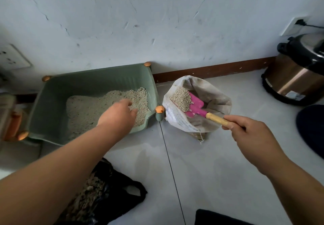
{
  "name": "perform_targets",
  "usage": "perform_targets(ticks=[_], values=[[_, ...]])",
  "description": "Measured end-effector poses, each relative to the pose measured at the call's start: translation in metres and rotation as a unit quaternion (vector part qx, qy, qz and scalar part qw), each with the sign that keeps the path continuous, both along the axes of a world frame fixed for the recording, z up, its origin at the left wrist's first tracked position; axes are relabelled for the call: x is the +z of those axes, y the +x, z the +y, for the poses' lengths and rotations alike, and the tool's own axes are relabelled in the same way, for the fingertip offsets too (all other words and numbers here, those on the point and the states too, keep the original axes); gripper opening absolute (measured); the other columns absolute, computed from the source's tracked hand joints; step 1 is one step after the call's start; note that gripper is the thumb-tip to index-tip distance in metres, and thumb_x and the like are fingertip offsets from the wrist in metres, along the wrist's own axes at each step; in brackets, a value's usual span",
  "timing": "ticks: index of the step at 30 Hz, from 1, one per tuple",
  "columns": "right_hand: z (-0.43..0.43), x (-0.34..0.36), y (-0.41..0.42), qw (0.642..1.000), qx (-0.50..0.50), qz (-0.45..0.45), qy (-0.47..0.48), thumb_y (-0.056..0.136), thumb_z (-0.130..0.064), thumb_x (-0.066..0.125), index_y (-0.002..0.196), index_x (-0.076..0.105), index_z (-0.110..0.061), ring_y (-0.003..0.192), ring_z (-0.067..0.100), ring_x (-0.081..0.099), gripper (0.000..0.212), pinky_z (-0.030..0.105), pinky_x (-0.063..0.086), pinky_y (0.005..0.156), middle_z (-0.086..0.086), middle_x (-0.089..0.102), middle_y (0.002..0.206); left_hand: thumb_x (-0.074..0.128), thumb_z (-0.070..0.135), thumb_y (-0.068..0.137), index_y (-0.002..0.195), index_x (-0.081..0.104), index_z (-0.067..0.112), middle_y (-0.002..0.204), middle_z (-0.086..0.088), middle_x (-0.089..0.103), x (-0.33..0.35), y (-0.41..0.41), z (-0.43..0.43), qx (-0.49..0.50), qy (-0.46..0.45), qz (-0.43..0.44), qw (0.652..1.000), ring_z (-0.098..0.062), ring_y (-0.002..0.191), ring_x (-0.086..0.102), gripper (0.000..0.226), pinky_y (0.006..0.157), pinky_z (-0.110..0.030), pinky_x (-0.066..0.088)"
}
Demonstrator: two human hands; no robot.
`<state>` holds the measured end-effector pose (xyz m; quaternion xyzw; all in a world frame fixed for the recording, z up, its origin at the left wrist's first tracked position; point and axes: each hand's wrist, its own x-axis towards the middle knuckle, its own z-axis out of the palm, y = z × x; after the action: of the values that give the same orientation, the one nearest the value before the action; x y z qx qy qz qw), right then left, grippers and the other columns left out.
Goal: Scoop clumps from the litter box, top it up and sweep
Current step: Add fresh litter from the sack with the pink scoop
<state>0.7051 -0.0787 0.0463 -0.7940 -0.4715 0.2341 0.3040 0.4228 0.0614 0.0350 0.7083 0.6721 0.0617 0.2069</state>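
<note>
Right hand [249, 133] grips loaded scoop [197, 103] above sack [177, 118], centre-right; carry level to litter box [87, 83]. Left hand [117, 114] loose-fingered, touching litter [84, 107].

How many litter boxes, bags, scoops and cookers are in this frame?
Litter box: 1, green
Bags: 2, white sack and black bag
Scoop: 1, pink with a wooden handle
Cooker: 1
Total: 5
</note>
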Motion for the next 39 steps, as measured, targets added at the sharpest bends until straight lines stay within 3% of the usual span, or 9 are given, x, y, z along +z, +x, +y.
perform_targets(ticks=[6, 11, 16, 21, 26, 29, 33, 39], values=[[0.016, 0.003, -0.026, 0.998, 0.058, -0.009, 0.006, 0.096, -0.017, 0.052, 0.120, 0.067, -0.024, 0.060, 0.001, 0.043, 0.029, 0.017, 0.030, 0.054, -0.019, 0.050, 0.070, 0.048, 0.038, 0.102, 0.141, 0.049, 0.015, 0.131, -0.008, 0.064, 0.006, -0.043, 0.000, 0.026, 0.005, 0.035, 0.999, -0.026, 0.109, 0.064, 0.045, 0.093, -0.044, 0.054], [0.035, 0.000, -0.061, 0.989, 0.144, -0.027, -0.007, 0.098, -0.019, 0.049, 0.122, 0.066, -0.025, 0.078, -0.002, 0.056, 0.030, 0.011, 0.039, 0.060, -0.015, 0.063, 0.092, 0.047, 0.036, 0.103, 0.142, 0.049, 0.013, 0.133, -0.008, 0.062, 0.014, -0.079, 0.003, 0.043, 0.004, 0.061, 0.997, -0.025, 0.113, 0.062, 0.045, 0.091, -0.040, 0.052], [0.062, -0.004, -0.096, 0.979, 0.199, -0.027, -0.029, 0.097, -0.016, 0.050, 0.113, 0.069, -0.022, 0.060, 0.004, 0.050, 0.026, 0.015, 0.032, 0.050, -0.014, 0.063, 0.077, 0.046, 0.037, 0.103, 0.141, 0.049, 0.015, 0.133, -0.008, 0.062, 0.027, -0.120, 0.010, 0.045, 0.009, 0.096, 0.994, -0.028, 0.117, 0.061, 0.044, 0.097, -0.043, 0.051], [0.104, -0.010, -0.129, 0.962, 0.262, -0.060, -0.048, 0.096, -0.011, 0.049, 0.101, 0.071, -0.010, 0.055, 0.011, 0.046, 0.023, 0.022, 0.034, 0.053, 0.007, 0.071, 0.086, 0.048, 0.037, 0.101, 0.138, 0.052, 0.015, 0.130, -0.010, 0.064, 0.032, -0.160, 0.010, 0.041, 0.015, 0.125, 0.991, -0.031, 0.115, 0.062, 0.043, 0.097, -0.045, 0.051], [0.132, -0.012, -0.164, 0.938, 0.315, -0.126, -0.076, 0.096, -0.009, 0.046, 0.085, 0.066, -0.004, 0.065, 0.023, 0.047, 0.023, 0.028, 0.031, 0.054, 0.009, 0.059, 0.072, 0.050, 0.036, 0.101, 0.141, 0.050, 0.015, 0.133, -0.010, 0.063, 0.022, -0.190, 0.001, 0.070, 0.000, 0.087, 0.994, -0.030, 0.119, 0.060, 0.046, 0.099, -0.043, 0.049], [0.149, -0.017, -0.191, 0.932, 0.329, -0.132, -0.073, 0.096, -0.009, 0.045, 0.094, 0.069, -0.004, 0.071, 0.028, 0.055, 0.025, 0.029, 0.036, 0.057, 0.013, 0.066, 0.083, 0.050, 0.035, 0.101, 0.142, 0.048, 0.014, 0.133, -0.010, 0.062, 0.019, -0.202, 0.000, 0.087, -0.001, 0.075, 0.993, -0.031, 0.119, 0.059, 0.046, 0.099, -0.044, 0.049], [0.167, -0.024, -0.229, 0.931, 0.335, -0.116, -0.087, 0.098, -0.010, 0.043, 0.105, 0.071, -0.005, 0.059, 0.016, 0.044, 0.029, 0.027, 0.032, 0.051, 0.018, 0.069, 0.097, 0.050, 0.034, 0.101, 0.140, 0.050, 0.014, 0.132, -0.011, 0.063, 0.020, -0.216, 0.001, 0.106, 0.012, 0.068, 0.992, -0.033, 0.119, 0.059, 0.044, 0.099, -0.042, 0.048], [0.180, -0.031, -0.256, 0.935, 0.328, -0.093, -0.101, 0.095, -0.004, 0.045, 0.102, 0.069, 0.006, 0.068, 0.025, 0.046, 0.027, 0.032, 0.036, 0.060, 0.027, 0.068, 0.100, 0.050, 0.033, 0.101, 0.141, 0.050, 0.013, 0.132, -0.010, 0.063, 0.018, -0.229, 0.000, 0.117, 0.016, 0.056, 0.991, -0.032, 0.120, 0.059, 0.044, 0.099, -0.041, 0.047]])
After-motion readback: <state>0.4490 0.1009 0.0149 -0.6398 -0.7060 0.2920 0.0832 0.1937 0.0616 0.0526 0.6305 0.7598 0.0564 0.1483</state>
